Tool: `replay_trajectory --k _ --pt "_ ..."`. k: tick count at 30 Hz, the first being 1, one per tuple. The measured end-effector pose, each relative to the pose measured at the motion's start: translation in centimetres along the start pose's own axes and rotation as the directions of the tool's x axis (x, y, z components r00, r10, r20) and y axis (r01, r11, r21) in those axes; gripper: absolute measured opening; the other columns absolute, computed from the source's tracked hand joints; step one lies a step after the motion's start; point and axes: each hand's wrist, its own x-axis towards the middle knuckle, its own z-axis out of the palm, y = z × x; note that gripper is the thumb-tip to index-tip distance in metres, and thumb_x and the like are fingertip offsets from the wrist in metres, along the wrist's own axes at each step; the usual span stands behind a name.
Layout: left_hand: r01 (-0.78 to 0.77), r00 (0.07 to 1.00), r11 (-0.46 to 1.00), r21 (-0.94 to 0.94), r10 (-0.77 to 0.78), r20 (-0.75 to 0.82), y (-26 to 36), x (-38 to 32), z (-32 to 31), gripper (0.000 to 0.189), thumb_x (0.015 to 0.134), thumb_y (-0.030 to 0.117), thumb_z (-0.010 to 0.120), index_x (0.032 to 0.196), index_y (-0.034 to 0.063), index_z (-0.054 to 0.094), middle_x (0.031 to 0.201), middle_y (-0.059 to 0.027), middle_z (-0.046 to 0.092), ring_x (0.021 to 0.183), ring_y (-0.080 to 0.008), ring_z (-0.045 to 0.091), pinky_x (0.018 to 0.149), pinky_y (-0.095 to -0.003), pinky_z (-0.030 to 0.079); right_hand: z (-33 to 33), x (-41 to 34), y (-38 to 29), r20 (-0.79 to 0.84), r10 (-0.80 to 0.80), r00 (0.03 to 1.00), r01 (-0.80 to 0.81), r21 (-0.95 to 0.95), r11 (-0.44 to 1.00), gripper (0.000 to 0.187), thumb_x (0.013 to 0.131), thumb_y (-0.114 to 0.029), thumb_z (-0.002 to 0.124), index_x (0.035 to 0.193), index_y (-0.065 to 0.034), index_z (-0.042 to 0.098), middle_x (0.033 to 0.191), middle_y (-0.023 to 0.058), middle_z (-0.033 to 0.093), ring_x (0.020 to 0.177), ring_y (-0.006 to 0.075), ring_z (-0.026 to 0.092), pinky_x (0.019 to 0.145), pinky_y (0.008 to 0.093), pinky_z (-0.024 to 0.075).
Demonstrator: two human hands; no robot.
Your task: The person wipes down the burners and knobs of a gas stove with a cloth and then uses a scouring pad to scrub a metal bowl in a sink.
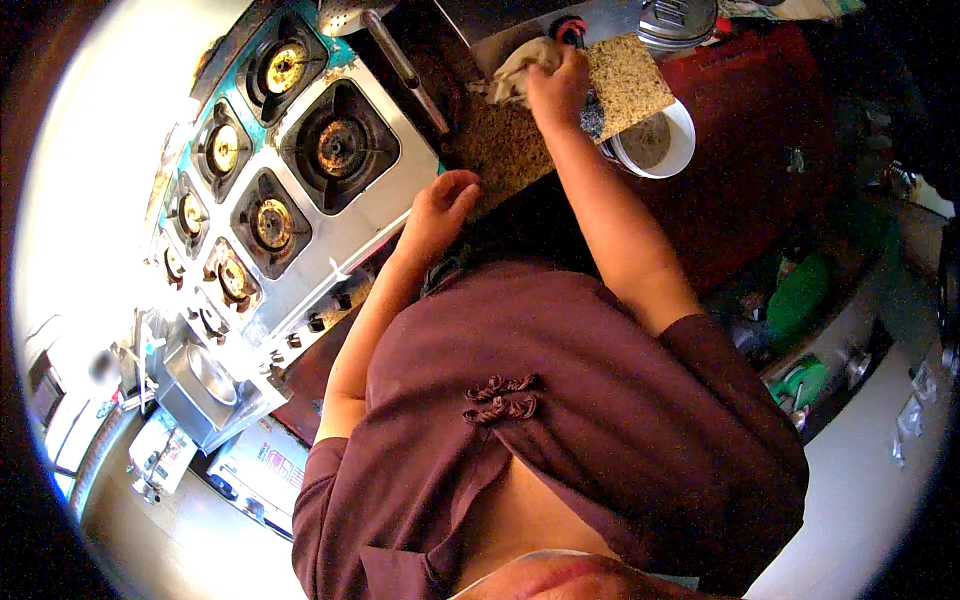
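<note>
My right hand [559,86] is shut on a bunched, pale cleaning cloth [525,64] over the speckled stone countertop [517,142]. Beside that hand is a lighter section of speckled stone slab [630,82]. Partly under the slab's edge stands a white plastic bucket [681,146] with murky water in it. My left hand [446,199] hovers between the counter and the front corner of a steel gas stove [397,169]. Its fingers are loosely curled, thumb apart, and nothing shows in them.
Several burners [337,146] with black pan supports cover the stove, and knobs [315,322] line its front. A perforated metal skimmer [349,15] lies at the stove's far corner, its handle reaching over the counter. A lidded steel container [677,22] stands beyond the slab. Green items [802,296] sit lower right.
</note>
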Motion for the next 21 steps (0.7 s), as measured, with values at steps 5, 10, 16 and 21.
replay_trajectory --k 5,10,16,21 --pt "0.004 0.999 0.998 -0.059 -0.002 0.037 -0.5 -3.3 -1.3 0.027 0.094 0.016 0.061 0.115 -0.0007 0.060 0.101 -0.0085 0.066 0.093 -0.0141 0.061 0.082 -0.0286 0.049 1.7 1.2 0.4 0.135 -0.114 0.984 0.133 -0.147 0.980 0.052 0.080 -0.019 0.067 0.121 0.0055 0.046 0.120 0.0312 0.044 0.107 0.0483 0.049 0.087 0.0556 0.0454" --pt "0.112 0.982 0.911 -0.398 -0.162 -0.096 -4.0 -6.7 -1.3 0.024 0.095 0.012 0.060 0.115 -0.0006 0.060 0.103 -0.0074 0.066 0.097 -0.0131 0.061 0.086 -0.0275 0.048 3.0 -0.9 0.9 0.109 -0.284 0.953 0.300 -0.195 0.934 0.030 0.074 -0.009 0.068 0.099 -0.0001 0.053 0.108 0.0266 0.047 0.102 0.0463 0.049 0.083 0.0544 0.0439" --pt "0.106 0.965 0.991 -0.076 -0.121 -0.231 -7.4 -11.1 -2.7 0.015 0.095 0.010 0.058 0.106 -0.0002 0.063 0.095 -0.0048 0.066 0.086 -0.0110 0.059 0.080 -0.0264 0.048 2.4 -2.3 1.5 0.410 -0.239 0.880 0.236 0.059 0.970 0.032 0.069 -0.011 0.068 0.099 -0.0049 0.059 0.101 0.0156 0.056 0.093 0.0366 0.055 0.082 0.0468 0.0458" --pt "0.288 0.824 0.901 -0.325 -0.406 -0.395 -12.3 -15.9 -2.3 0.020 0.096 0.018 0.061 0.107 0.0012 0.063 0.087 -0.0016 0.064 0.079 -0.0080 0.056 0.073 -0.0225 0.045 -0.8 2.0 -0.8 0.109 -0.485 0.868 0.486 0.020 0.874 0.030 0.072 -0.014 0.067 0.099 -0.0067 0.060 0.102 0.0152 0.056 0.093 0.0358 0.056 0.081 0.0445 0.0473"
